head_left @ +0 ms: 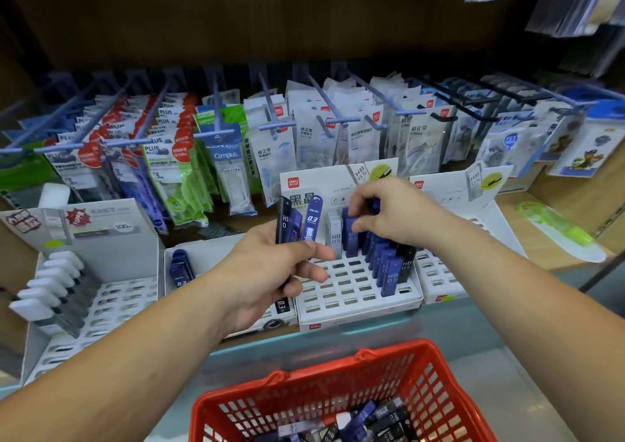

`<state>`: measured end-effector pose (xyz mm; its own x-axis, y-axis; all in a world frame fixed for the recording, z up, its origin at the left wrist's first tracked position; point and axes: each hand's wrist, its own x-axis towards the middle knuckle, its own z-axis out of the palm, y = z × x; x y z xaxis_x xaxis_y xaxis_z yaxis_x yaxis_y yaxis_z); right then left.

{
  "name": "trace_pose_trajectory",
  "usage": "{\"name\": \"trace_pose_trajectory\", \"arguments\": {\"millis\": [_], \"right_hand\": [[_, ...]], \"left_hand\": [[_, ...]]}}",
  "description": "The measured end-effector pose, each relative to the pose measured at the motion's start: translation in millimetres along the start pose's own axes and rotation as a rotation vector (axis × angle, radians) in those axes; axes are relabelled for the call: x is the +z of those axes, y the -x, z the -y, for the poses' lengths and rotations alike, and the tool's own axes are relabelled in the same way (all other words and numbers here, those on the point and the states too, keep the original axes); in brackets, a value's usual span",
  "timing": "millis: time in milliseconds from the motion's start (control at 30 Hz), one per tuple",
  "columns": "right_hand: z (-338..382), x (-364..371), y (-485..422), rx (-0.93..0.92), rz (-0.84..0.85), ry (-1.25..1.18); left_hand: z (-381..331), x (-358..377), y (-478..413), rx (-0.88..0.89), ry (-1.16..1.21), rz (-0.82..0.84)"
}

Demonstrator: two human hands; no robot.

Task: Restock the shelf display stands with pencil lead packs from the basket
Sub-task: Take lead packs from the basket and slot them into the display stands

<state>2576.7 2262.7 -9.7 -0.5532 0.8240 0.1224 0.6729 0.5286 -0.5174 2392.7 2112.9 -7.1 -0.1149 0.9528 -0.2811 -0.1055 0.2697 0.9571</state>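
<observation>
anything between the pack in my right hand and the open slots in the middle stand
Nothing visible: the right hand holds its pack right above the middle stand, beside standing packs. The left hand, gripping spare packs, covers only left front slots.

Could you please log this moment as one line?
left hand: holds lead packs | right hand: pinches blue pack over middle stand | basket: loose packs inside
</observation>
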Motion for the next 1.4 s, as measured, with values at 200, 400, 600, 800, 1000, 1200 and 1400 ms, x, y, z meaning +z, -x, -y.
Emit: {"name": "trace_pose_trajectory", "arguments": {"millis": [200, 400, 600, 800, 1000, 1200, 1400], "right_hand": [[10.4, -9.4, 10.9, -0.029, -0.04, -0.187], [36.7, -31.3, 30.4, 0.024, 0.097, -0.733], [44.0, -33.8, 31.6, 0.04, 0.105, -0.708], [74.3, -15.2, 24.4, -0.005, 0.134, -0.74], [117.3, 16.1, 19.3, -0.212, 0.33, -0.343], [156.1, 37.9, 14.0, -0.258, 0.372, -0.355], [171.5, 57.9, 14.1, -0.129, 0.365, -0.569]], "left_hand": [[2.2, 2.7, -2.1, 0.007, -0.032, 0.021], [1.6, 14.5, -5.3, 0.038, -0.038, 0.054], [0.1, 6.4, 3.7, 0.058, -0.107, -0.003], [-9.1, -37.5, 31.6, 0.114, -0.124, -0.177], [-8.7, -86.6, 66.5, 0.144, -0.041, -0.349], [-8.6, -117.6, 86.1, 0.157, -0.043, -0.368], [-10.4, -145.0, 87.3, 0.11, -0.076, -0.359]]}}
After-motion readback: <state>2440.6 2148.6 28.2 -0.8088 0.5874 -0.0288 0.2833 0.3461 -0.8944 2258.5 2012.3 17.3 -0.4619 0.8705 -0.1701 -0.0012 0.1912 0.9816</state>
